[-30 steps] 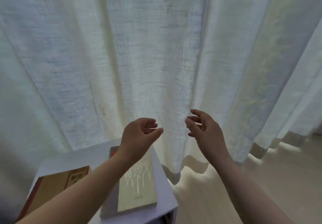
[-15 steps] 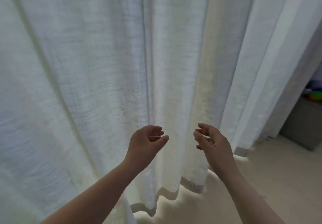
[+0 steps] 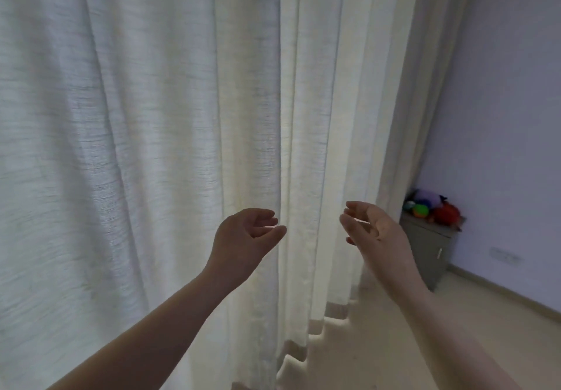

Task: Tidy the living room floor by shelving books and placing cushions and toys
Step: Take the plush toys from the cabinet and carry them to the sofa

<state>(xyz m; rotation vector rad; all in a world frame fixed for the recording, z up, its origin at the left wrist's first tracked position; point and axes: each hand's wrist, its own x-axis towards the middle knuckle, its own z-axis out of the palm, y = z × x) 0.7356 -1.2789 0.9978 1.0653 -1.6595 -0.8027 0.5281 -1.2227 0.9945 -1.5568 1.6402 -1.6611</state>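
- Two hands are in view, both bare and holding nothing.
- The left hand (image 3: 243,238) is at about 7 o'clock from the view's centre, with its palm turned inward, its fingers loosely curled and its thumb stretched toward 3 o'clock.
- The right hand (image 3: 376,231) is at about 4 o'clock, with its palm facing the left hand and its fingers relaxed and slightly bent. The two hands are apart.
- The toys (image 3: 434,207) sit in one cluster at 3 o'clock from the right hand, on top of one grey cabinet (image 3: 431,253).
- At least three toys can be counted: one purple, one green and one red. A smaller fourth is too blurred to be sure of.
- The cluster's long axis runs from 9 to 3 o'clock along the cabinet top. Which way each toy faces cannot be told.
- One pale curtain (image 3: 136,146) hangs in folds from 12 to 6 o'clock behind both hands.
- The cabinet stands against one lilac wall (image 3: 510,116) on the beige floor (image 3: 394,344).
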